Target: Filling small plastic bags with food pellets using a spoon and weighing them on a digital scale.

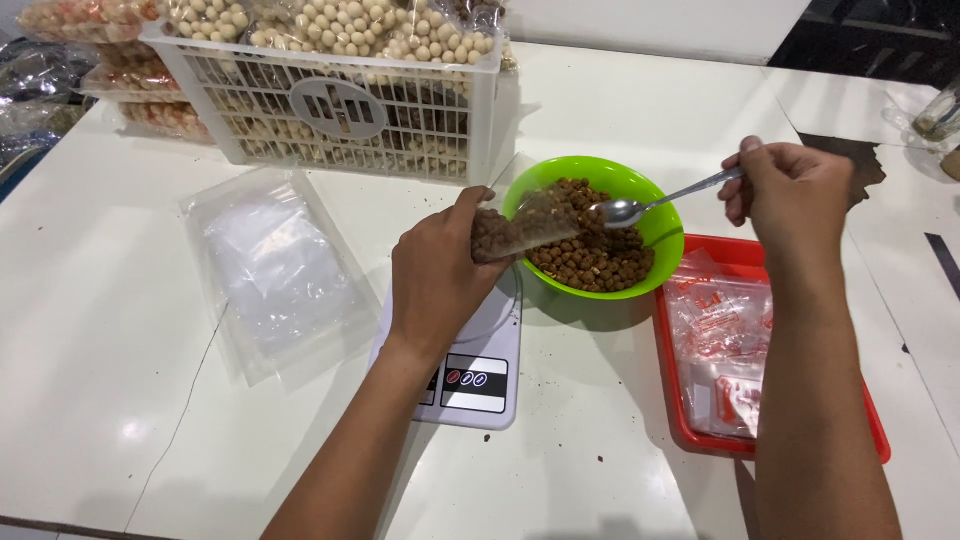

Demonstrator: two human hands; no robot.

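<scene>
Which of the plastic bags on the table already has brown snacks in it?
The small clear plastic bag held in the left hand over the green bowl; the stack of clear plastic bags lies flat, unfilled.

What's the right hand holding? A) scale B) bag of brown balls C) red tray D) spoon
D: the right hand grips a metal spoon whose bowl sits over the green bowl; the bag is in the left hand.

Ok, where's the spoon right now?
In the head view the spoon is held in the right hand, right of centre, its bowl over the green bowl of brown nuts, beside the small bag.
</scene>
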